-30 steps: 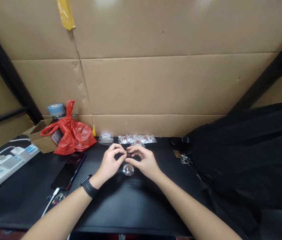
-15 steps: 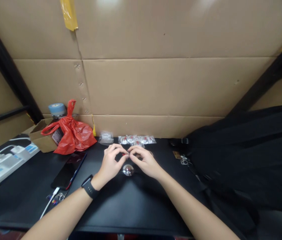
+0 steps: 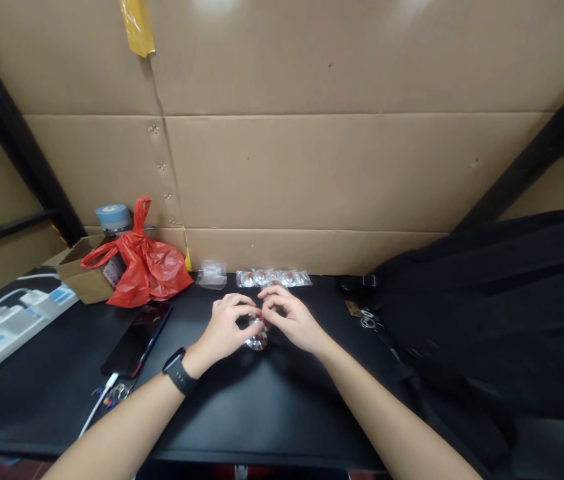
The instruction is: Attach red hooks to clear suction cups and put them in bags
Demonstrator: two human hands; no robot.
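**Operator:** Head view, and it's the only one I've got. Both hands are low over the middle of the black desk. My left hand and right hand meet fingertip to fingertip, both pinched shut on a small red-and-silver piece. It's too small to say just what it is.

**Spotter:** And the shiny thing under them?

**Operator:** A round clear disc, lying flat on the desk, right below the fingertips. The small piece sits just above it; I can't tell if they touch.

**Spotter:** So which step is this?

**Operator:** My read: fitting the little piece to the disc, mid-step. The next move calls for a fine, steady press straight down, with one hand bracing the disc so it doesn't skate on the smooth top.

**Spotter:** Anything else about?

**Operator:** A row of small clear packets with red-and-silver bits against the cardboard wall, just behind the hands. A red plastic bag and a phone to the left, a power strip at the far left, black cloth on the right.
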